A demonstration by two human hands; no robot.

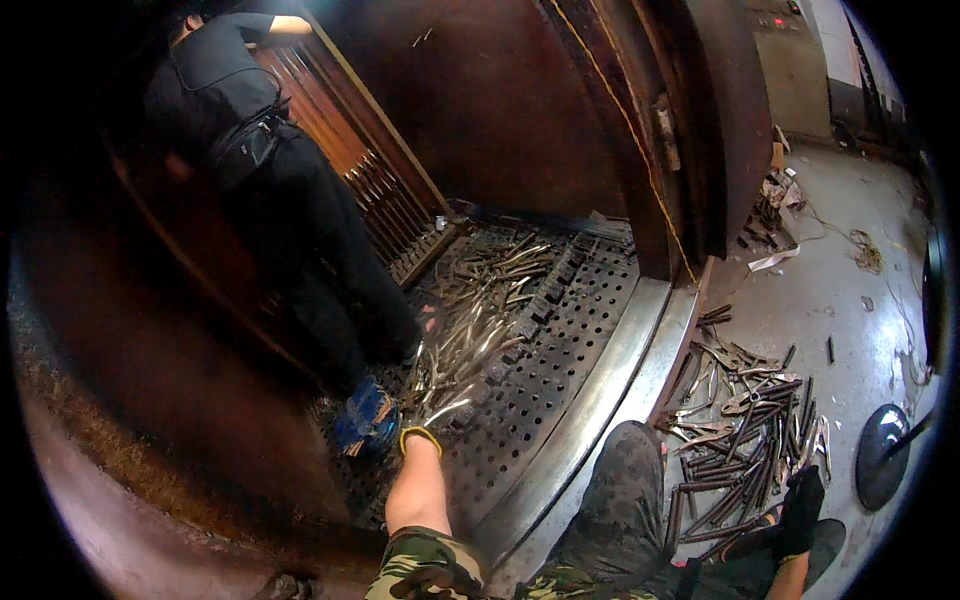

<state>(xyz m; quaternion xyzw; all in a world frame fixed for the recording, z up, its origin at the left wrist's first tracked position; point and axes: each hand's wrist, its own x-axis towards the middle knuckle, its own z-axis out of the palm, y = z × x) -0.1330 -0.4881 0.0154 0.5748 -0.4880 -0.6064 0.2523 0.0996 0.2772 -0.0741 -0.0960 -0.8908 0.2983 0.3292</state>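
Observation:
My left hand point(432, 418) reaches into a dark chamber, beside a heap of shiny metal locking pliers point(470, 330) on a perforated floor. Its yellow glove cuff point(420, 435) shows, but the fingers blend into the dark floor and pliers. At the lower right, my right hand point(800, 510), in a black glove, is over my bent leg beside a pile of dark metal bars and pliers point(745, 440) on the grey floor. The right fingers merge into a dark shape, so their grip does not show. Just left of my left hand is a blue object point(367, 418).
Another person in black point(270, 150) stands inside the chamber at upper left, facing an orange-lit slatted panel point(375, 200). A metal sill point(590, 390) curves between chamber and floor. A round black base point(882, 455) stands at right. A yellow cord point(635, 120) hangs by the opening.

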